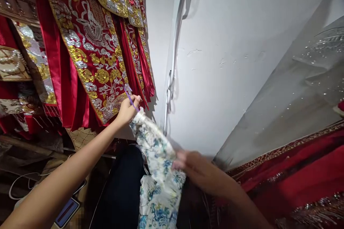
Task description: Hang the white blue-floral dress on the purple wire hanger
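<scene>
Pinched in the fingers of my left hand is a thin purple strip with a bent end, which looks like the hook of a clothes hanger. Below it hangs a white garment with a blue and green floral print, slanting down over my lap. My right hand is at the right edge of the garment, its fingers touching or very close to the cloth. Motion blurs that hand, so its grip is unclear. Dark clothing on my leg shows behind the garment.
Red embroidered panels with gold and silver sequins hang at the left. A pale strap runs down the white wall. Sheer sparkling material and red cloth are at the right. A lit phone lies lower left beside a white cable.
</scene>
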### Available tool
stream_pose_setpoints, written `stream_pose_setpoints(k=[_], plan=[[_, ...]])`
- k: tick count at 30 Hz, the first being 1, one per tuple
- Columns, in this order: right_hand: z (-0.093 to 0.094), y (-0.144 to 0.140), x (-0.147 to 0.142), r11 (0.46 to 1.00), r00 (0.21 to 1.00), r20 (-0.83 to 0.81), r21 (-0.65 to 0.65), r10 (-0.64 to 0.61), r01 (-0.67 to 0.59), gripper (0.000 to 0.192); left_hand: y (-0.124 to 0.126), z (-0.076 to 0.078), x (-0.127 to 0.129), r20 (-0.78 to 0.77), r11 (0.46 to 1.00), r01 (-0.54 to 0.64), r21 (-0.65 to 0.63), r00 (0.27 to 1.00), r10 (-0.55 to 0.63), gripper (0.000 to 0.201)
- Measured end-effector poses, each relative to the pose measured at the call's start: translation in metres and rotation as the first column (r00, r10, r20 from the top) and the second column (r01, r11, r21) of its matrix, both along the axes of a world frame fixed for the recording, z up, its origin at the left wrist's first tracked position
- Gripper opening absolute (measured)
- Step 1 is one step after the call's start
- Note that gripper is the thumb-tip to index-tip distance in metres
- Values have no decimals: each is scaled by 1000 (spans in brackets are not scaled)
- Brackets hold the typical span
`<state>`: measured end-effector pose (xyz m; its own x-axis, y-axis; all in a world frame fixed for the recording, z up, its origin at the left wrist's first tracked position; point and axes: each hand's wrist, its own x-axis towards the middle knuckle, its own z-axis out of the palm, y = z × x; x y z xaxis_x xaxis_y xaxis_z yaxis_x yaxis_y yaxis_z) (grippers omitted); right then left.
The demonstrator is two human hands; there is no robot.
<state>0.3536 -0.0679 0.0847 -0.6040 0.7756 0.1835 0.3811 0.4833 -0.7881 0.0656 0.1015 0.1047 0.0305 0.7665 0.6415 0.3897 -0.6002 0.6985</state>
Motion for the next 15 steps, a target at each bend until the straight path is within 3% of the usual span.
stream_pose_setpoints(k=[3,5,7,9,10,12,15], plan=[[-8,-5,13,929,937,248,-337,246,-154,33,-4,-7,0,101,1000,21,13,995,-23,41],[-9,11,19,896,914,271,-408,302,-175,35,-7,-4,3,222,998,52,26,973,-56,42],[-11,34,14,960,961,246,-273,131,-61,42,-15,5,11,342,992,123,17,932,-122,45],[-15,58,0,987,970,185,-3,-159,163,68,-30,15,23,454,964,267,-7,859,-235,48],[-17,67,-11,955,950,143,150,-277,256,86,-40,20,31,512,932,361,-13,804,-304,50],[-22,78,-32,856,927,86,423,-365,297,108,-63,29,46,617,835,550,-7,659,-430,52],[-24,81,-52,762,948,58,611,-312,214,103,-88,38,56,688,688,726,0,500,-527,45]])
